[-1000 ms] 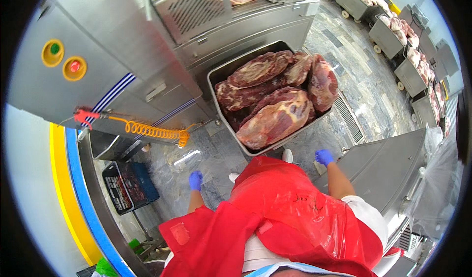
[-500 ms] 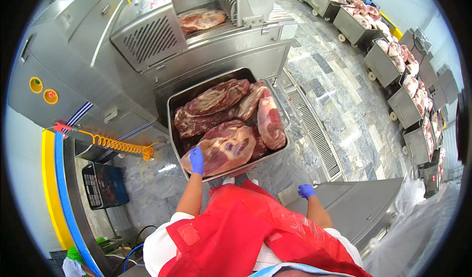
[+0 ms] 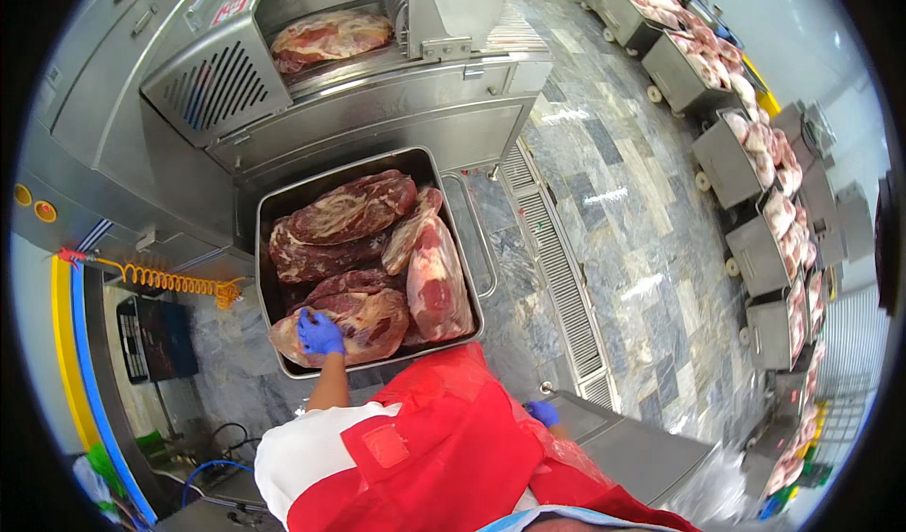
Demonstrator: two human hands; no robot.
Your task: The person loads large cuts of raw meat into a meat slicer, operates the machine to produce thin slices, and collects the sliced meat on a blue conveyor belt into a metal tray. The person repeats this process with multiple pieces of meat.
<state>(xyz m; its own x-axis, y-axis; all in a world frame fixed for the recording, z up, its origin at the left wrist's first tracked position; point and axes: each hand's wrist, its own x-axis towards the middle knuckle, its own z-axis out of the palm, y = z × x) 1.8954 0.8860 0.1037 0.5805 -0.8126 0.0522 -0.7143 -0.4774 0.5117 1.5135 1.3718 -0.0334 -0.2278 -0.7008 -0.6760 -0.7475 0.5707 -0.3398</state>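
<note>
A steel wheeled tub (image 3: 477,287) holds several large raw cuts of red meat with pale fat. My left hand (image 3: 319,334), in a blue glove, grips the front cut (image 3: 371,324) at its left part, fingers bent onto the surface. My right hand (image 3: 542,414), also blue-gloved, is low by a grey steel surface (image 3: 642,466) beside my red apron; its fingers are mostly hidden. Beyond the tub stands a steel machine (image 3: 377,117) with another cut of meat (image 3: 330,39) lying in its opening.
Steel carts (image 3: 717,164) loaded with meat line the right wall. A floor drain (image 3: 557,277) runs right of the tub. At left are an orange coiled hose (image 3: 170,272), a dark crate (image 3: 160,338), cables and a yellow-and-blue edge. Plastic sheeting (image 3: 713,489) lies at lower right.
My left hand has come from low beside the apron onto the front cut and now grips it. My right hand has dropped partly behind the apron. The view has shifted, with the tub further left.
</note>
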